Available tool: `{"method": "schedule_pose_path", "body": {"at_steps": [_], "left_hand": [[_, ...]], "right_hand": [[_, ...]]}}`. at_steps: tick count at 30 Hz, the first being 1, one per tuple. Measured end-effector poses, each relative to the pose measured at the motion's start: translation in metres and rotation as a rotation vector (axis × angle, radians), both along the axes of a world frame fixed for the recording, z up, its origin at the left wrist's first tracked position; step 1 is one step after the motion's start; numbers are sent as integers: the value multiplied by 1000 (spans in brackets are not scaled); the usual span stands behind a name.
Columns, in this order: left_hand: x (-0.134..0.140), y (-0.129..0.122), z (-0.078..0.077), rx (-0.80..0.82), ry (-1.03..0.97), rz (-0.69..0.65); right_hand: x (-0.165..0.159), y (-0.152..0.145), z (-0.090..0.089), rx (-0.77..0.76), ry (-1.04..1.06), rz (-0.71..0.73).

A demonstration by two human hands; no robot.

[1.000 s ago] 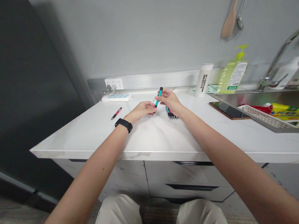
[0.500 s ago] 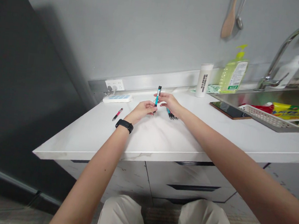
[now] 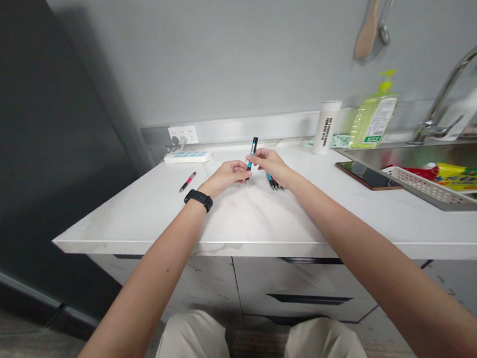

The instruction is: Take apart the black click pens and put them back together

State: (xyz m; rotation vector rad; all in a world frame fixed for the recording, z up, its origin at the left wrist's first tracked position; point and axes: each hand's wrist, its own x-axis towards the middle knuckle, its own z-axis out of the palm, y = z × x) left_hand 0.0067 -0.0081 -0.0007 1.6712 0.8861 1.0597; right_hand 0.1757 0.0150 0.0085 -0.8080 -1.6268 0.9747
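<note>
A blue and black pen (image 3: 252,150) stands nearly upright between my hands, just above the white countertop (image 3: 234,218). The fingers of my left hand (image 3: 231,175) pinch its lower part, tip downward. Higher up, my right hand (image 3: 268,163) has thumb and fingers closed on the pen's blue middle. Under the right hand lie several blue and black pens (image 3: 274,182), partly covered by that hand. To the left of my left hand a pink and black pen (image 3: 187,181) lies on the counter.
A white power strip (image 3: 188,157) sits at the back left below a wall socket (image 3: 183,135). At the right are a white cylindrical container (image 3: 326,127), a green soap bottle (image 3: 374,119), a phone (image 3: 367,175), and a white perforated tray (image 3: 427,186) over the sink.
My right thumb and fingers have closed more firmly on the upper pen, slightly lower than before. The left hand and the pens on the counter have stayed in place.
</note>
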Motion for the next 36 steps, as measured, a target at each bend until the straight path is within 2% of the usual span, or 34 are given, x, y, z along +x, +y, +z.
{"method": "schedule_pose_path", "body": {"at_steps": [5,8,11,16,23,30,36], "left_hand": [[0,0,0,-7,0,-21],[0,-1,0,-9,-7,-17],[0,-1,1,-5,6,-34],[0,-1,1,-6,-6,-72],[-4,2,1,16,10,13],[-4,1,1,56,38,-33],[-1,3,-1,31,-1,-107]], "right_hand": [[0,0,0,-10,55,101],[-1,1,-1,28,-4,56],[-1,1,-2,-1,9,15],[1,-1,-1,-33,43,161],[1,1,0,66,-97,32],[-4,0,-1,-2,-80,-19],[0,-4,0,-27,39,175]]}}
